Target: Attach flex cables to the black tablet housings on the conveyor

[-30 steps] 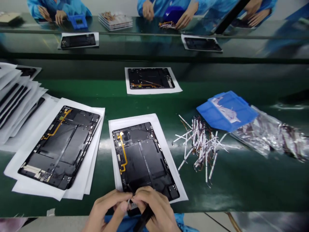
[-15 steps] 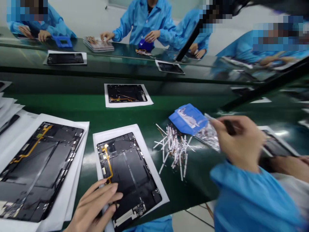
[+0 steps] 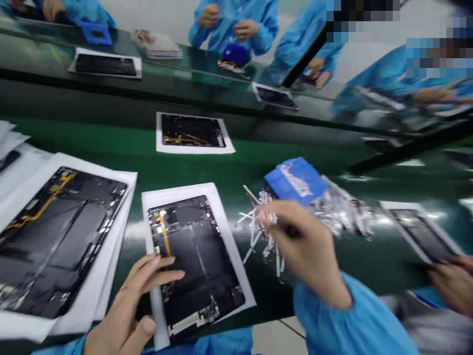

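Observation:
An opened black tablet frame point(image 3: 197, 264) with an orange flex cable lies on a white sheet point(image 3: 214, 207) in front of me. My left hand point(image 3: 136, 301) rests on its near left edge, fingers stretched out and apart. My right hand point(image 3: 299, 246) hovers over a pile of white backing strips point(image 3: 258, 231), fingers pinched round a thin dark tool; it is blurred by motion. A blue tray point(image 3: 295, 180) lies just beyond the pile, on crinkled clear bags point(image 3: 343, 212).
A second open tablet frame point(image 3: 55, 236) lies on stacked sheets at my left, another tablet frame point(image 3: 192, 132) farther along the green belt point(image 3: 111, 148). A neighbour's hand point(image 3: 453, 288) is at the right by a tablet point(image 3: 421, 234). People in blue coats work across the far bench.
My hands parted from the tablet's near edge. The left now lies flat on the tablet; the right swung out to the right, then came back over the strip pile. The view shifted right.

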Demonstrator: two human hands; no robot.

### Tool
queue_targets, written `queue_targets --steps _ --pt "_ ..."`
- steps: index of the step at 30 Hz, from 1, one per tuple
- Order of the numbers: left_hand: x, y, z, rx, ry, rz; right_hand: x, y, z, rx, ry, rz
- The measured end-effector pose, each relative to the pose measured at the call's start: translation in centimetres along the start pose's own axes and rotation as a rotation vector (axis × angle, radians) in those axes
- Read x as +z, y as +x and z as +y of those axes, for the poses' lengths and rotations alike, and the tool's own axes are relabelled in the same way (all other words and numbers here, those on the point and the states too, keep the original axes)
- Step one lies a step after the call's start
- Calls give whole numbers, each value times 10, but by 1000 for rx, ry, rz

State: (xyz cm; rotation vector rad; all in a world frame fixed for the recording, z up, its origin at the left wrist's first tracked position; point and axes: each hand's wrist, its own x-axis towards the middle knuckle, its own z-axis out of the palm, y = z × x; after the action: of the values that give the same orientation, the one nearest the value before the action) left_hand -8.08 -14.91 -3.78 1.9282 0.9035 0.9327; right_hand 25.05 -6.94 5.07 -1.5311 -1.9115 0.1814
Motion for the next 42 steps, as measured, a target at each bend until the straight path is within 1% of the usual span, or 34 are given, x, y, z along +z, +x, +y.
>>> queue_targets --steps 1,2,3,4,5,7,8,10,12,14,17,18,20,22,25,29,33,37,42 --pt "0 3 3 -6 -37 1 13 -13 -27 -87 131 -137" --pt "-1 5 5 -13 -66 4 25 -24 -52 -143 240 -261" --pt "0 8 6 -25 -90 7 35 -32 -71 -172 334 -338" --pt "0 11 7 -41 -110 9 43 -37 -86 -182 415 -397" --pt "0 13 8 -56 -129 6 50 -40 -96 -182 484 -439" --pt "-1 16 9 -86 -167 -11 59 -39 -102 -173 591 -493" --pt "-3 17 10 -110 -187 -31 61 -38 -101 -166 628 -511" --pt "-8 16 15 -176 -193 -110 63 -34 -96 -133 670 -532" --pt "-16 12 20 -223 -85 -227 63 -31 -90 -74 704 -502" --pt "-24 5 26 -185 177 -331 64 -30 -86 -12 729 -439" --pt "-35 -7 32 -50 653 -401 68 -29 -79 46 720 -356" --pt "-37 -10 33 -9 765 -419 70 -28 -77 65 710 -340" --pt "-40 -12 33 58 892 -457 75 -27 -72 102 695 -316" --pt "-40 -11 31 117 930 -485 79 -26 -68 129 686 -313" --pt "-39 -4 26 180 937 -495 84 -24 -63 145 683 -332" --pt "-40 2 21 203 912 -490 89 -23 -60 152 705 -333" --pt "-41 4 19 187 849 -472 92 -23 -57 173 721 -345" --pt "-40 5 18 124 785 -498 95 -23 -58 164 716 -335" --pt "-38 4 17 63 725 -487 97 -24 -58 176 692 -358"
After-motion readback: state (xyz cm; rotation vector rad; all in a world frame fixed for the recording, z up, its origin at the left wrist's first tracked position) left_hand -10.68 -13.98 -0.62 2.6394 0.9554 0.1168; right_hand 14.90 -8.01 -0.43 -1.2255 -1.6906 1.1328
